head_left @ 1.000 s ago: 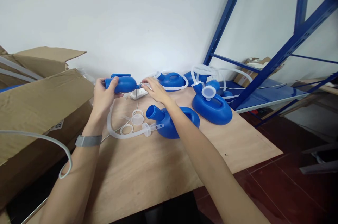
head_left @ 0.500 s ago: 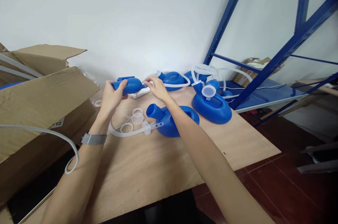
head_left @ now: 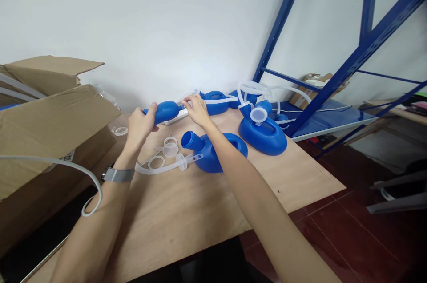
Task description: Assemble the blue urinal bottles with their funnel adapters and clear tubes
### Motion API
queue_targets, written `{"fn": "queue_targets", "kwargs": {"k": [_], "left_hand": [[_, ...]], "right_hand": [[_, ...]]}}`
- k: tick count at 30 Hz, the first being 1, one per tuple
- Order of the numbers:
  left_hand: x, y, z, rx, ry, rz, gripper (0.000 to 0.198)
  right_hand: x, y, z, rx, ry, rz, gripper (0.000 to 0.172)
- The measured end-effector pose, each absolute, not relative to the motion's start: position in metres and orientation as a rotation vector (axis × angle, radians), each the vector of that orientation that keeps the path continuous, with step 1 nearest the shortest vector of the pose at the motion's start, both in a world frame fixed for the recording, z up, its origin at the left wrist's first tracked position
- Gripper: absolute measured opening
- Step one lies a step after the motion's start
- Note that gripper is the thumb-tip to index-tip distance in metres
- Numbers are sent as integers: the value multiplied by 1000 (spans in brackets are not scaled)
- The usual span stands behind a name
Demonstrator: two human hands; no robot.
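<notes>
My left hand (head_left: 140,123) is wrapped round a blue plastic bottle (head_left: 166,111), holding it sideways above the wooden table (head_left: 207,212). My right hand (head_left: 196,109) pinches at the bottle's narrow neck end, where a clear tube meets it. Just below my hands lies a second blue bottle (head_left: 213,151) with its round mouth open, a clear tube (head_left: 167,167) and clear rings beside it. A metal watch sits on my left wrist.
A capped blue bottle (head_left: 262,134) and more blue bottles with coiled clear tubing (head_left: 253,89) lie at the table's back. An open cardboard box (head_left: 50,127) stands at the left, a tube loop hanging from it. A blue metal rack (head_left: 333,78) fills the right.
My left hand has turned the held bottle, so its handle no longer shows on top. Both hands have stayed near the same spot; the view shifted slightly.
</notes>
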State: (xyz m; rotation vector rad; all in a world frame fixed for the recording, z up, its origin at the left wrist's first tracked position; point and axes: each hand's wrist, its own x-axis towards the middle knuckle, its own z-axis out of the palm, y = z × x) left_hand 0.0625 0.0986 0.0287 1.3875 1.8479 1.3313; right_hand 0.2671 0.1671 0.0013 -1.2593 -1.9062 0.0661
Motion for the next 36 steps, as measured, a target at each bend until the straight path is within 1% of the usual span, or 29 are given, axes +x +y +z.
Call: {"fn": "queue_targets", "kwargs": {"k": [7,11,13,15,17,20,22,24,28,31,35,36], "left_hand": [[44,115,22,1202,1619,1259,43],[41,116,23,1101,1550,1290,37],[38,118,26,1010,1504,1304,35],[36,119,29,921,1445,1276,36],[35,120,32,880,1390,1224,39],[42,115,34,917,1362,1128,49],[52,109,32,1004,1384,1049,60],[65,105,27,1157,1401,981,65],[81,101,16,1529,1393,950,54],[78,101,16,1706,1425,979,53],[64,97,30,2017,1432,1194,49],[61,96,33,2136,1411,1203,48]], "right_hand": [[265,157,6,-1131,-1993,-91,23],[267,152,8,-1091,-1920,-145,27],[267,151,9,-1160,-1852,-119,31],[266,151,8,-1267,-1818,47,38],[263,152,7,-1258,-1842,371,45],[256,156,6,-1016,-1806,968,51],[254,158,7,-895,-1696,1191,54],[254,158,10,-832,-1561,1239,55],[258,153,17,-708,-1462,1244,55],[259,147,19,-689,-1588,1222,51],[253,143,15,-765,-1843,1179,44],[252,142,14,-796,-1897,1144,43]]}}
